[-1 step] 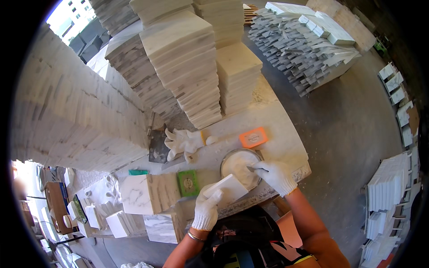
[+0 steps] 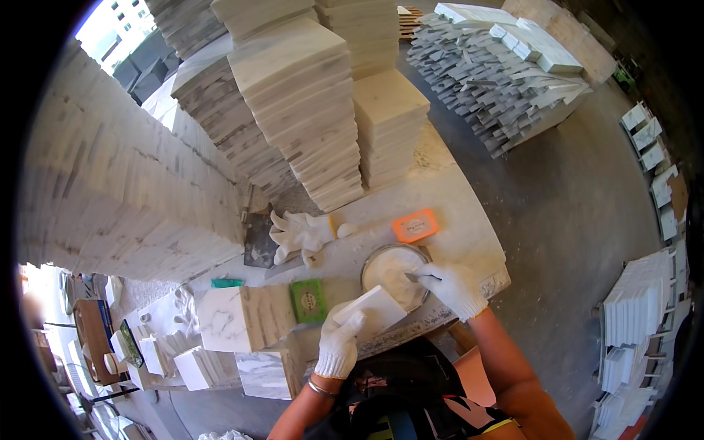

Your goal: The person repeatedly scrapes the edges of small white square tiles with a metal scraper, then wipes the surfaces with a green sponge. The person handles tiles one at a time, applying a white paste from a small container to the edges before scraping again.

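My gloved left hand (image 2: 340,342) grips a white stone tile (image 2: 375,311), tilted over the near rim of a round bowl (image 2: 364,273). White paste or powder (image 2: 397,270) fills much of the bowl. On the bowl's right side, my gloved right hand (image 2: 453,289) is closed on a small dark-tipped tool (image 2: 415,277), its tip over the white material. Fingers hide most of that tool, so its exact kind does not show. A green box (image 2: 309,301) lies left of the tile, and an orange box (image 2: 416,226) beyond the bowl.
A loose white glove (image 2: 301,236) lies on the stone worktop (image 2: 469,220). Tall stacks of stone slabs (image 2: 293,81) rise behind it and on the left. Marble blocks (image 2: 246,319) stand at my left. More slabs (image 2: 499,81) are piled across the floor; a rack of white tiles (image 2: 634,308) stands far right.
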`<state>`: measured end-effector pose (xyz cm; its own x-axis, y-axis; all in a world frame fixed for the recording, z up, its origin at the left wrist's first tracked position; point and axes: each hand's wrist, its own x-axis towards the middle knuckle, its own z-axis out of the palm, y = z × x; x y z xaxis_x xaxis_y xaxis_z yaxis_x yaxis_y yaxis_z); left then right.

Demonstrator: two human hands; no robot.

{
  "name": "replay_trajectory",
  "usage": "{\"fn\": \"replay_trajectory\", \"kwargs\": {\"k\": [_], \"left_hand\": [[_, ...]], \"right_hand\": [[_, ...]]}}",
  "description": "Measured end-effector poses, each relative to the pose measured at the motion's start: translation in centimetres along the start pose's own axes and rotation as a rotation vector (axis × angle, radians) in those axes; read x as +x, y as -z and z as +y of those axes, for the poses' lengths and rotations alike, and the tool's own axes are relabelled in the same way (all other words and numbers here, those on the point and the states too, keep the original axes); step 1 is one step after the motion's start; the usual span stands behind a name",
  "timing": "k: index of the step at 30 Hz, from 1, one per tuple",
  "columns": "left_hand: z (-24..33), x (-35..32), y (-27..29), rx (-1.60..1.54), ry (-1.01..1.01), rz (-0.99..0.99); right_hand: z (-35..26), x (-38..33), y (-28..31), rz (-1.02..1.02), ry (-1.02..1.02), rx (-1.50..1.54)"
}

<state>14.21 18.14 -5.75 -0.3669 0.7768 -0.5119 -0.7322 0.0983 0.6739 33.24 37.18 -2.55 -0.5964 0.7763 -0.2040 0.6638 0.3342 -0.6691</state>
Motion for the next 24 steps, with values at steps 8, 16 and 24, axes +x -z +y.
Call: {"fn": "replay_trajectory", "kwargs": {"k": [8,16,24], "left_hand": [[0.0,0.0,-0.3,0.001,0.023,0.009],[-0.4,0.3,-0.7,0.011,0.020,-0.027],[-0.5,0.7,-1.3,0.004,0.035,-0.046]], "right_hand": [[2.0,-0.4,0.5,-0.044,-0.159,0.573],[-3.1,-2.5,2.7,0.046,-0.078,0.600],[-3.4,-2.7,2.9,0.121,0.154,0.382]]}}
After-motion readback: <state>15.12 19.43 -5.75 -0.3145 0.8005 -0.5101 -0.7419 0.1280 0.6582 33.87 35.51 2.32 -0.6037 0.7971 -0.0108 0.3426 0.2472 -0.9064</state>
